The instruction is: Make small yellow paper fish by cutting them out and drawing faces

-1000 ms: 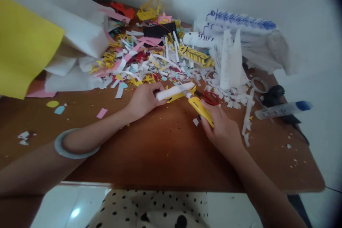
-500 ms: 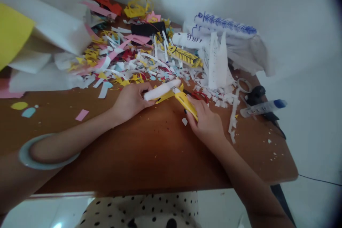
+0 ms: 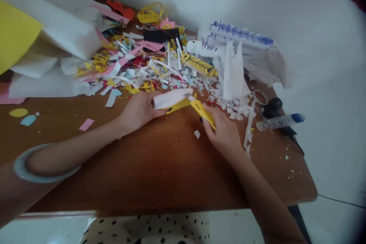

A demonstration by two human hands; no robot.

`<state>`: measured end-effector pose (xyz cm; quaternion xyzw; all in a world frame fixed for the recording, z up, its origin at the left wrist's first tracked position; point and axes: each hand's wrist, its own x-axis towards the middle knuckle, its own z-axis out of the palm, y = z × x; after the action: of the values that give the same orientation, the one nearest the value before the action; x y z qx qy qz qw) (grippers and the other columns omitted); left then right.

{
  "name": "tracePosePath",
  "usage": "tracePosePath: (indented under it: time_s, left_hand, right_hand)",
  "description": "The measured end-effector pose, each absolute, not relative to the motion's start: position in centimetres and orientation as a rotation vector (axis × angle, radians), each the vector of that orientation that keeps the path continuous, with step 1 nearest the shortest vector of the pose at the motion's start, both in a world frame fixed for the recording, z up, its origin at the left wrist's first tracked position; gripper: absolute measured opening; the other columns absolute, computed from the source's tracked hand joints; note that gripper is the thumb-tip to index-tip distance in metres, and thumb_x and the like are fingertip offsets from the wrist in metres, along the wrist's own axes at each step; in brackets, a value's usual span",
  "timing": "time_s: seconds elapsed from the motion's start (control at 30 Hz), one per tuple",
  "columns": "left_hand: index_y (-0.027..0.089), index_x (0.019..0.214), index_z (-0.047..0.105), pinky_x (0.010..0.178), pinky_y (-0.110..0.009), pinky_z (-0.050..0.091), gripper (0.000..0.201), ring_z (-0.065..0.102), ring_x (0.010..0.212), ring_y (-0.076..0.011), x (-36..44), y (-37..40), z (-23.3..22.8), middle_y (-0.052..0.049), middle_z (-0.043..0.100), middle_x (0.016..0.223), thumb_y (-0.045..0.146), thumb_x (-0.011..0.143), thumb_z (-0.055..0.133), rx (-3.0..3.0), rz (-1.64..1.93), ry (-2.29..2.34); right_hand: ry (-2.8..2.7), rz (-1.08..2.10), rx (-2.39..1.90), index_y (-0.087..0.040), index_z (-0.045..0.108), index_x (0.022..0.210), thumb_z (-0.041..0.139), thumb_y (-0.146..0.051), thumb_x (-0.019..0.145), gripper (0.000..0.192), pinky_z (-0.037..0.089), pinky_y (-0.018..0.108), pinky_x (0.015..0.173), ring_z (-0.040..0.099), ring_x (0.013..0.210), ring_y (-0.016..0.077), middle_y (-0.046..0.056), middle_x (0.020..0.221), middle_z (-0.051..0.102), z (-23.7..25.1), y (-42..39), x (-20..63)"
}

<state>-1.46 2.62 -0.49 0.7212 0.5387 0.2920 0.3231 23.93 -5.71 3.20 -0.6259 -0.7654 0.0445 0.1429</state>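
My left hand (image 3: 136,111) grips the white roll (image 3: 171,98) at its left end, long axis left-right, slightly raised rightward. My right hand (image 3: 223,133) clamps the yellow cutter (image 3: 203,112), tip pointing up-left at the roll, mid-surface (image 3: 160,167).

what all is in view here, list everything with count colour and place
white paper roll: one, white, in left hand
utility knife: one, yellow, in right hand, tip at the roll
scissors: one, red handles, behind the knife
paper scraps: many, mixed colours, far side of table
striped paper roll: one, yellow and black, among scraps
marker: one, white with blue cap, right
tape ring: one, clear, right
table: one, brown
bangle: one, pale blue, left forearm
left hand: one
right hand: one
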Motion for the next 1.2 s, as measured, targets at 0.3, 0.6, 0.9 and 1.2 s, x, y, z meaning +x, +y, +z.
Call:
tracePosePath:
  time_s: [0.3,0.6,0.9,1.2]
  left_hand:
    - [0.019,0.074,0.065,0.055,-0.022,0.036,0.018,0.054,0.059,-0.0134,-1.6,2.6,-0.9,0.002,0.065,0.067,0.034,0.065,0.070,1.874,0.801,1.368]
    - [0.019,0.079,0.062,0.059,-0.022,0.042,0.020,0.058,0.065,-0.0141,-1.4,2.2,-0.5,0.000,0.068,0.078,0.033,0.067,0.071,1.878,0.840,1.291]
    - [0.018,0.088,0.063,0.055,-0.022,0.040,0.037,0.053,0.063,-0.0135,-2.2,3.2,-0.5,-0.001,0.065,0.078,0.049,0.069,0.071,1.708,0.918,1.357]
    - [0.018,0.088,0.059,0.066,-0.023,0.046,0.034,0.059,0.075,-0.0148,-1.7,1.9,-0.8,-0.001,0.065,0.087,0.044,0.072,0.073,1.718,0.878,1.144]
  right_hand:
    - [-1.927,-0.027,-1.856,-0.020,0.052,0.130,0.044,-0.028,0.092,0.039,0.053,0.042,0.089,0.065,0.109,0.0270,0.013,0.124,0.066,2.9,-5.7,28.2]
    - [-1.648,0.263,-1.760,-0.022,0.045,0.137,0.050,-0.032,0.089,0.049,0.052,0.034,0.076,0.062,0.093,0.0204,0.009,0.112,0.062,1.3,-5.0,28.4]
    - [-1.566,0.383,-1.673,-0.021,0.042,0.138,0.046,-0.036,0.091,0.050,0.054,0.034,0.068,0.064,0.080,0.0190,0.011,0.112,0.065,-0.6,-4.4,29.0]
    - [-1.912,0.035,-1.833,-0.016,0.063,0.112,0.057,-0.034,0.083,0.034,0.043,0.051,0.097,0.058,0.104,0.0291,0.013,0.109,0.067,-1.0,-3.3,30.0]
